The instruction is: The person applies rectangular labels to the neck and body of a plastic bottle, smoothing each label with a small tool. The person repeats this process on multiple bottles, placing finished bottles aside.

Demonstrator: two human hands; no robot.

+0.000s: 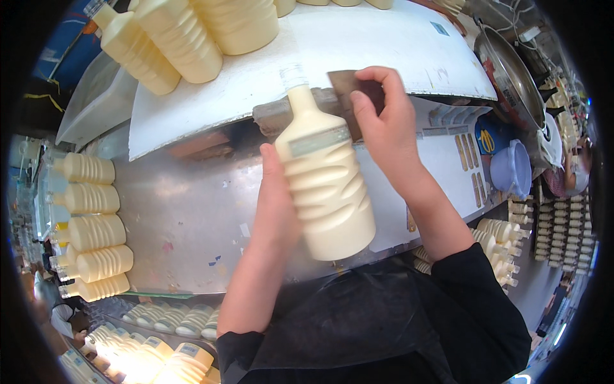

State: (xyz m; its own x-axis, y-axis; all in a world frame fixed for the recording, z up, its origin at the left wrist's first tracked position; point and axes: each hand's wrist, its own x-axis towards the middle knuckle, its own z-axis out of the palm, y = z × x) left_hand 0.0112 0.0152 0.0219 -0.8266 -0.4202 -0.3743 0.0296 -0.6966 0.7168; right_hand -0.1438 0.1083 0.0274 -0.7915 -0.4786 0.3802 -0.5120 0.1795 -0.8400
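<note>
A cream bottle (332, 221) with wavy ridges, a clear threaded neck and a grey-green band (320, 141) across its shoulder is held up over the metal table, neck pointing away from me. My left hand (276, 198) grips it along its left side; the thumb shows and the other fingers are hidden behind the bottle. To the right of its neck, my right hand (387, 118) pinches a flat dark-brown piece (346, 96) between thumb and fingers. That piece's lower edge is close to the bottle's shoulder; I cannot tell whether they touch. Behind the neck lies a grey cloth-like bundle (272, 115).
Similar bottles stand on a white board (384, 48) at the far side, and several lie along the left edge (96, 232). To the right are thin strips (469, 151), yellow-handled scissors (487, 141), a lavender bucket (511, 168) and a large metal pan (511, 77).
</note>
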